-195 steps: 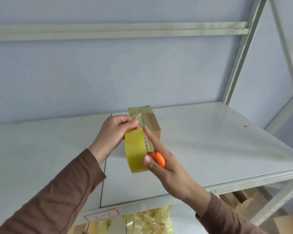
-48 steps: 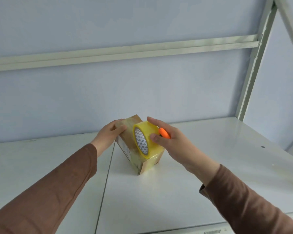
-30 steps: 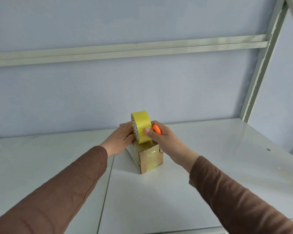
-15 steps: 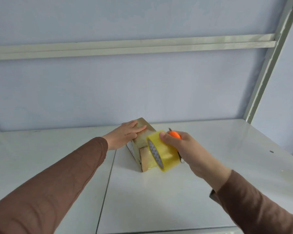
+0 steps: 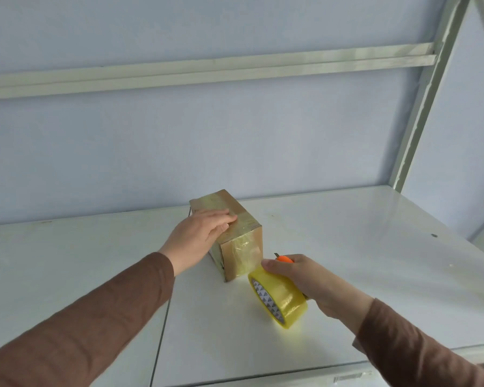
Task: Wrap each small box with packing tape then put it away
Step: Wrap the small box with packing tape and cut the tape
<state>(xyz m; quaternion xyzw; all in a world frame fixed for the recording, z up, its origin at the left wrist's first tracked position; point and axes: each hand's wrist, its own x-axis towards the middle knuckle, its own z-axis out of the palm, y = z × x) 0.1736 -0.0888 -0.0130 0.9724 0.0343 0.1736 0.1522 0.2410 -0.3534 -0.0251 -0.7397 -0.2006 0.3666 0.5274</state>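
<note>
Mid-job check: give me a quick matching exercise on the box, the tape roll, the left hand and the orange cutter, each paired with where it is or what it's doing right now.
Things:
1. cardboard box
2. tape roll
3. left hand
4. orange cutter

States:
A. pressing flat on the box top
B. gripped in the right hand, in front of the box and to its right
C. standing on the shelf, wrapped in glossy tape
D. tucked in the right hand behind the roll

Pairs: 1-C, 2-B, 3-A, 4-D

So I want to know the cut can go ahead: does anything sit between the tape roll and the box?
Nothing visible. The right hand holds the tape roll just off the box, with only stretched tape between them.
</note>
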